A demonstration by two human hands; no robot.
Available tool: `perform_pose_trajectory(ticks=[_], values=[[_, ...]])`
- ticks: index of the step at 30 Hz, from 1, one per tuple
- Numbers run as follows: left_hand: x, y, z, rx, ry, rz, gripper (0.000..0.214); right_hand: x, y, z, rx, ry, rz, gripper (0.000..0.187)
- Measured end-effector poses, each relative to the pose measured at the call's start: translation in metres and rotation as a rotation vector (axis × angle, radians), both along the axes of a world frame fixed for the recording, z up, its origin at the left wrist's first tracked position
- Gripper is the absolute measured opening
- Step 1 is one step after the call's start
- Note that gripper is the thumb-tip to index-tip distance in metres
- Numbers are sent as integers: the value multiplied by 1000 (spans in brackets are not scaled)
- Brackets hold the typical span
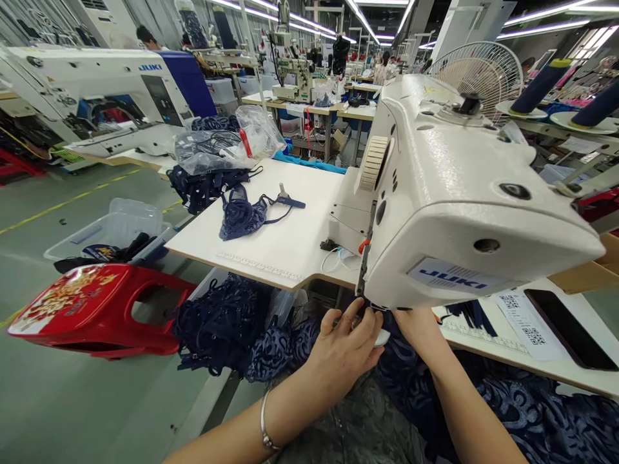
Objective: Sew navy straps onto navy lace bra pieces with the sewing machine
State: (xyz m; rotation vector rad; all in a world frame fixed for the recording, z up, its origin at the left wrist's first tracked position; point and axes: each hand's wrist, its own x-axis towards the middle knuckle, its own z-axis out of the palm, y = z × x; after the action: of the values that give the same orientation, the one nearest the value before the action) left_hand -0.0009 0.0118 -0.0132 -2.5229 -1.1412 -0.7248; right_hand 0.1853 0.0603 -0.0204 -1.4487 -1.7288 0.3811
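Note:
At the needle end of a white JUKI sewing machine (pixel 474 212), my left hand (pixel 345 341) is closed, its fingers bent and bunched over navy fabric. Most of that fabric is hidden under the fingers and the machine head. My right hand (pixel 411 325) reaches in beneath the head from the other side; its fingers are out of sight behind the machine. Patterned navy lace fabric (pixel 396 361) hangs between my wrists, over my lap. Left of the machine, a navy lace bra (pixel 242 214) with thin straps lies on the white table (pixel 285 248).
Bagged navy pieces (pixel 213 148) lie at the table's back left corner. A navy heap (pixel 217 322) hangs below the front edge, beside a red stool (pixel 106 309). Dark strips (pixel 471 316), a printed paper (pixel 532 325) and a phone (pixel 573 328) lie right of the machine.

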Motion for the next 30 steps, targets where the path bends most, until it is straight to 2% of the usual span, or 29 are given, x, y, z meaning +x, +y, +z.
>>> perform_pose_trajectory(ticks=[6, 10, 13, 17, 20, 23, 27, 30], values=[[3, 5, -6, 91, -204, -9, 26, -5, -1, 1, -29, 78, 26, 27], [3, 8, -5, 87, -285, -21, 25, -9, -6, -1, -66, 198, -36, 25], [2, 9, -5, 67, -292, -37, 28, -7, -13, -15, -95, 346, -140, 26], [1, 11, -7, 59, -273, -62, 30, 4, -27, -55, -162, 543, -318, 40], [2, 12, -8, 102, -277, -80, 31, 12, -42, -95, -231, 619, -427, 53], [2, 10, -7, 98, -268, -86, 30, 15, -56, -136, -358, 717, -492, 74], [3, 8, -7, 83, -243, -88, 28, 10, -68, -175, -585, 857, -395, 101], [5, 7, -6, 84, -235, -82, 28, -1, -73, -187, -700, 912, -246, 103]])
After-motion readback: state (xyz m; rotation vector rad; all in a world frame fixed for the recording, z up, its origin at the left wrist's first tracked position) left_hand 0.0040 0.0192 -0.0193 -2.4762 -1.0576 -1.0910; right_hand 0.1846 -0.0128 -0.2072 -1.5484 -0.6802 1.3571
